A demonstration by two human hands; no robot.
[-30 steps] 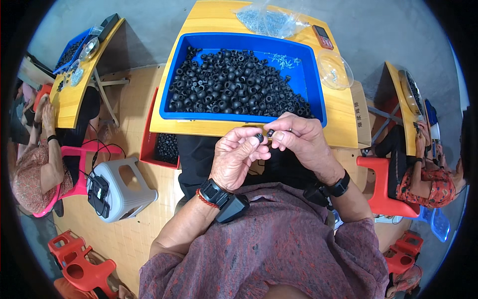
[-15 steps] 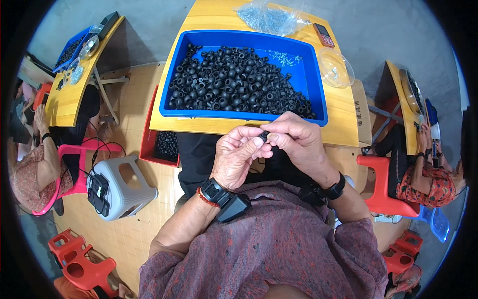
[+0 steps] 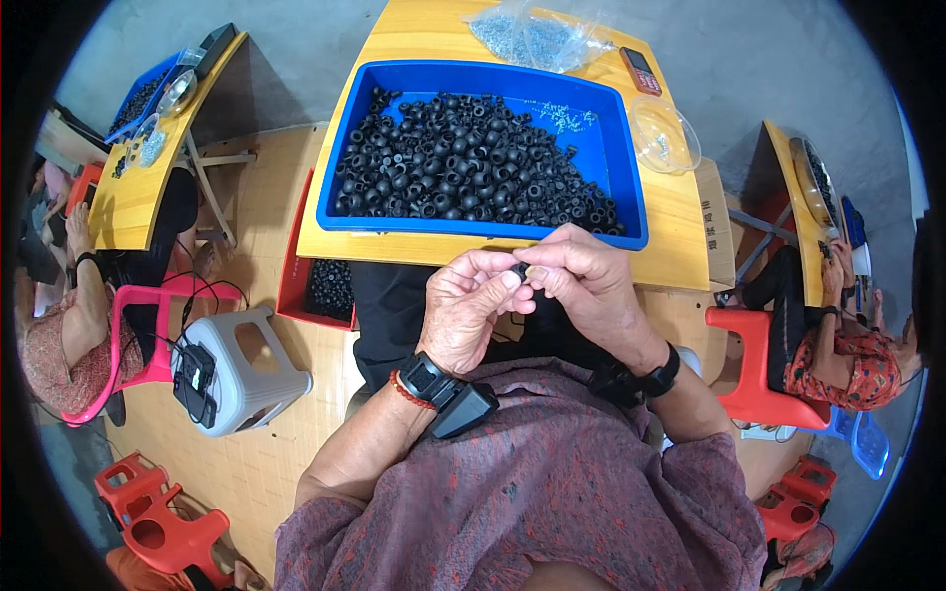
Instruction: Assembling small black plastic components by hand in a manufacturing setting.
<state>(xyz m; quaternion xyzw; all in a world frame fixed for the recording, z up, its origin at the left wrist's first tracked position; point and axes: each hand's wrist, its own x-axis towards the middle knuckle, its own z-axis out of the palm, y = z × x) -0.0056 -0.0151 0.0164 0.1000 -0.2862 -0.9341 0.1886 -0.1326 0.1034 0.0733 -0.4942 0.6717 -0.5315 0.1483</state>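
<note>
Just in front of the blue bin's near edge, my left hand [image 3: 471, 307] pinches a small black plastic part [image 3: 520, 269] between thumb and fingers. My right hand [image 3: 586, 284] meets it there, its thumb and forefinger pressed together against the part. Whether those fingertips also hold a tiny piece is hidden. Beyond both hands, the blue bin [image 3: 483, 232] contains a heap of black rounded, hollow plastic parts [image 3: 458, 163]. Small pale metal-like pieces [image 3: 562, 115] lie scattered in its far right corner.
On the yellow table [image 3: 404, 30] are a clear bag of small bluish pieces [image 3: 537, 41], a red phone [image 3: 641, 71] and a clear round dish [image 3: 645, 148]. A red box [image 3: 289, 295] of black parts stands below. A grey stool [image 3: 261, 369] is left; other people sit at both sides.
Both hands stay in nearly the same place with the black part between them. The right fingers have shifted very slightly. Little else differs.
</note>
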